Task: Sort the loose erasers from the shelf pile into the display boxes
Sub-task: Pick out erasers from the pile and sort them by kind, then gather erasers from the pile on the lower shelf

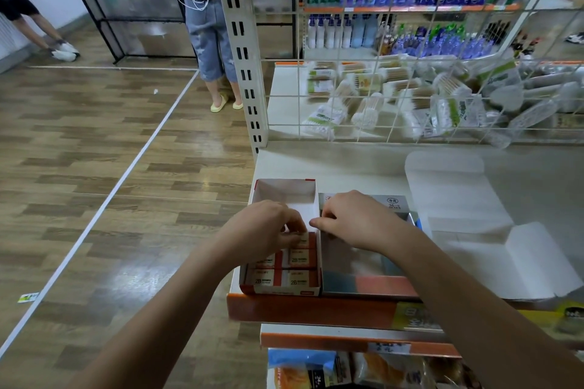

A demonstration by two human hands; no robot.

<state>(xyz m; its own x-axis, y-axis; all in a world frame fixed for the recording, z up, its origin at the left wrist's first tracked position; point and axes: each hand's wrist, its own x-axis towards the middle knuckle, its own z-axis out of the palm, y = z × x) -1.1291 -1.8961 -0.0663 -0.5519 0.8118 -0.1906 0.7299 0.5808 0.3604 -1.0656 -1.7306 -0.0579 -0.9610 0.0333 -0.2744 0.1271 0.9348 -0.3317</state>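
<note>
Your left hand (268, 230) is curled over the white display box (284, 196), fingertips pinching an eraser (305, 240) at the top of the rows already packed inside. The box sits at the left end of the shelf (316, 164), right at its front edge. Packed erasers (284, 278) marked 2B fill the near half of the box in neat rows; the far half shows bare white cardboard.

Your right hand (354, 218) hovers just right of the white display box, over the grey display box (363, 284) that stands touching it. Its fingers are bent and drawn together, the index tip reaching toward the wall the two boxes share — whether it pinches anything you cannot tell, as the fingertips are hidden under the hand. The grey box's inside is blurred.

Further right of the white display box, a flattened white carton (474, 230) lies open on the shelf. Behind the box, past a wire grid (379, 73), packs of cotton swabs (363, 98) lie heaped on the opposite shelf. To the left of the box lies wooden floor (94, 167) — a person in denim shorts (208, 38) stands there, well apart.
</note>
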